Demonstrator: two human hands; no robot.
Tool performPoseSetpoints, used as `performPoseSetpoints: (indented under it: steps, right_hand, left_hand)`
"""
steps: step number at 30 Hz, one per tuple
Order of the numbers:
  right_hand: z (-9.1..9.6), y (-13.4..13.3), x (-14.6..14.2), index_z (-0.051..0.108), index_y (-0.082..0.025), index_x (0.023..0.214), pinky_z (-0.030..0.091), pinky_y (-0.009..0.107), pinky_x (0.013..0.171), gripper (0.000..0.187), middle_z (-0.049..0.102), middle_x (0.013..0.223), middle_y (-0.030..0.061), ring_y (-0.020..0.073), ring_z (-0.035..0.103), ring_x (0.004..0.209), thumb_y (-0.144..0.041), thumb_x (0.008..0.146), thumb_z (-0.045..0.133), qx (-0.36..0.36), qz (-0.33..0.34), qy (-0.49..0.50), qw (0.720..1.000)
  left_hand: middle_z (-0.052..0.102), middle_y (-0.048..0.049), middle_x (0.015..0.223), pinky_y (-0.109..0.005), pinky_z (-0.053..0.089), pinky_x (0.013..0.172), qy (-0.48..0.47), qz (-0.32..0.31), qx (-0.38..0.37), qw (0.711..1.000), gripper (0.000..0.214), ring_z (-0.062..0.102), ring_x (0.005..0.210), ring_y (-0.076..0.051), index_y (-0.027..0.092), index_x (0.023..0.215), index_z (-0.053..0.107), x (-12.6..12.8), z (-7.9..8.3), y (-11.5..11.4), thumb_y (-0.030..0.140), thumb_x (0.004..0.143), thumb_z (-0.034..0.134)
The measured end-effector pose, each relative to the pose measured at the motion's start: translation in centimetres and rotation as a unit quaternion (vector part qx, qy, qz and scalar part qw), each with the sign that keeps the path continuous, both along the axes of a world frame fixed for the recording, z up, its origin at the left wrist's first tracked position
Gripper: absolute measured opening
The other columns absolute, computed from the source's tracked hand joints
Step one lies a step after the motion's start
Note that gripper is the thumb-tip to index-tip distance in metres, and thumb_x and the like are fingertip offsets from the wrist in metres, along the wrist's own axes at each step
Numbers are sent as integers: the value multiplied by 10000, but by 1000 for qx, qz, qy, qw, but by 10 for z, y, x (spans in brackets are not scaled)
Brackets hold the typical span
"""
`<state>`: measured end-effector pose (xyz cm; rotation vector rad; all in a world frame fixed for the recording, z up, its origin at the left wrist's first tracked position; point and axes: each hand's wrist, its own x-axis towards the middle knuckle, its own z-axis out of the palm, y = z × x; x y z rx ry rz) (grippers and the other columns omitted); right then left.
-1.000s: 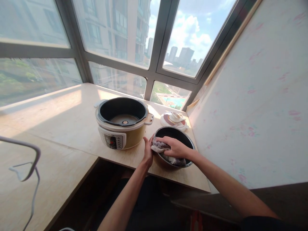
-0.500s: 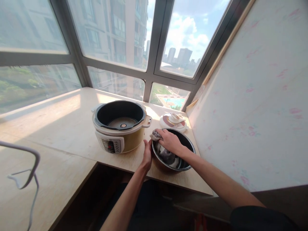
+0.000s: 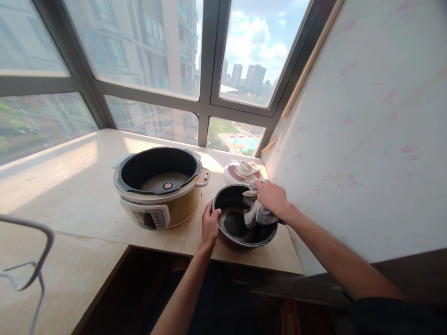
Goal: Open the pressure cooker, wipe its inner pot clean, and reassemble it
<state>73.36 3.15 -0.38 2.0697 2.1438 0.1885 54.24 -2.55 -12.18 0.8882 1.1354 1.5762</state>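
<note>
A dark inner pot (image 3: 232, 225) sits on the wooden counter (image 3: 87, 186) near the right wall. My left hand (image 3: 210, 224) grips the pot's left rim. My right hand (image 3: 271, 197) presses a grey and white cloth (image 3: 254, 213) against the pot's inner wall on the far right side. To the left stands a yellow and white electric cooker (image 3: 158, 193) with its cavity uncovered. The cooker's white lid (image 3: 242, 171) lies on the counter behind the pot.
Large windows (image 3: 167, 60) run along the back of the counter. A pale wall (image 3: 366, 121) rises on the right. A white wire frame (image 3: 24, 260) shows at the lower left. The counter's front edge drops to a dark gap below my arms.
My right hand has carried the cloth from the pot's near left rim around to its far right inner wall. My left hand's fingers now curl over the rim. The view has shifted slightly.
</note>
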Motion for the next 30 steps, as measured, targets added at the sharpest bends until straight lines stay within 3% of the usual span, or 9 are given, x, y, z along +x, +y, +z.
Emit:
performPoseSetpoints:
  steps: [7,13,18,23,30]
  right_hand:
    - [19,-28,30,672,-244,1142,434,337,713,318,722,1112,125,306,679,982,-222,873,505,-90,-25,32,995]
    - [14,-60,33,669,-261,1109,409,301,723,315,731,1040,80,265,672,940,-225,818,552,-97,49,90,990]
    - [14,-70,14,664,-259,1144,409,296,723,344,723,1061,78,264,668,946,-231,823,542,-129,101,63,984]
    - [2,-49,-10,654,-261,1187,451,333,771,388,720,1118,97,304,672,1025,-237,815,546,-181,166,73,967]
    - [-46,9,-32,565,-117,1237,508,415,777,371,686,1163,240,374,689,1041,-206,883,498,-151,83,43,984]
  left_hand:
    - [719,-66,1107,-376,449,1015,14,23,1,1000,314,628,1071,-262,187,1079,699,4,3,-2,243,800,566]
    - [712,-71,1104,-378,442,1017,11,29,-6,999,317,625,1075,-264,184,1085,688,4,3,-3,244,800,564]
    - [702,-75,1111,-377,434,1016,7,25,-3,1000,324,617,1077,-267,191,1076,682,5,1,-2,240,783,552]
    - [704,-69,1097,-367,442,1000,9,26,10,1000,323,617,1048,-253,188,1065,675,5,-2,-1,228,770,548]
    - [710,-44,1000,-349,452,969,21,11,17,1000,350,620,1003,-250,200,1054,695,1,-4,0,206,735,551]
